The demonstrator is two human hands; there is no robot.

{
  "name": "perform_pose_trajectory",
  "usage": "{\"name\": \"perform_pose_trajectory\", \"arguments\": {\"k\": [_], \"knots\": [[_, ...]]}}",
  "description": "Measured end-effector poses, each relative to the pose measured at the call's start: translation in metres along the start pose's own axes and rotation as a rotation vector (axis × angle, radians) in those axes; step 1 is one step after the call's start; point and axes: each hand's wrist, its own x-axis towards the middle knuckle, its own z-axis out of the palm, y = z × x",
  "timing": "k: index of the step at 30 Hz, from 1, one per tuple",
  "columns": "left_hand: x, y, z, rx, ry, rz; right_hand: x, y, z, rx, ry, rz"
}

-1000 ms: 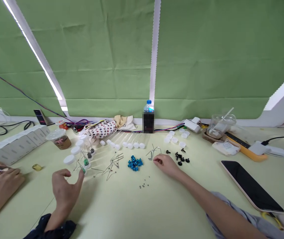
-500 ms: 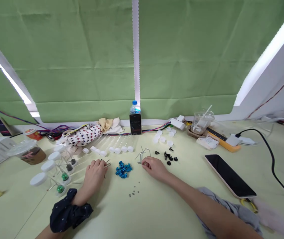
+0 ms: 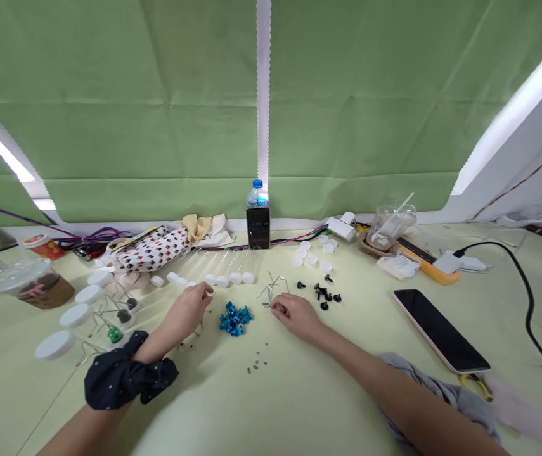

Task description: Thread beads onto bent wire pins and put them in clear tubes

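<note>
Keys [image 3: 269, 295] lie right beside our right hand [image 3: 298, 316], curled narrow, hold hidden; our left hand [image 3: 186, 313] bends near the caps [image 3: 222, 281], grip unclear. Light, stiff, slick metal, we'd judge: best pinched mid-shank.

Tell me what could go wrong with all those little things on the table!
The tiny grey bits lie loose, so they could get brushed away. The blue pieces sit close to the left hand, which might scatter them. The dark scrunchie is near the green ball and could bump it.
</note>
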Motion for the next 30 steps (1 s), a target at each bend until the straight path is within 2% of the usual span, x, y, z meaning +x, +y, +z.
{"name": "perform_pose_trajectory", "arguments": {"k": [3, 6, 9, 13, 16, 19, 23, 25, 30], "knots": [[0.007, 0.018, 0.006, -0.407, -0.038, -0.026, -0.002, -0.007, -0.002, 0.115, 0.007, -0.019], [0.007, 0.040, 0.023, -0.701, -0.078, -0.043, -0.007, -0.018, -0.002, 0.317, -0.042, -0.083], [0.004, 0.055, 0.038, -0.855, -0.091, -0.057, -0.010, -0.026, 0.001, 0.487, -0.058, -0.091], [-0.001, 0.060, 0.046, -0.914, -0.106, -0.082, -0.011, -0.029, 0.005, 0.737, -0.017, 0.095], [-0.004, 0.058, 0.048, -0.920, -0.067, -0.114, -0.009, -0.030, 0.006, 0.893, -0.053, 0.221], [-0.005, 0.058, 0.050, -0.931, -0.025, -0.126, -0.008, -0.030, 0.007, 0.969, -0.096, 0.226], [-0.006, 0.059, 0.049, -0.873, -0.019, -0.108, -0.009, -0.027, 0.010, 0.927, -0.069, 0.248], [-0.006, 0.057, 0.045, -0.733, -0.029, -0.022, -0.008, -0.024, 0.011, 0.897, -0.043, 0.265], [-0.007, 0.046, 0.039, -0.118, -0.024, 0.268, -0.006, -0.015, 0.011, 0.862, -0.015, 0.285]]}}
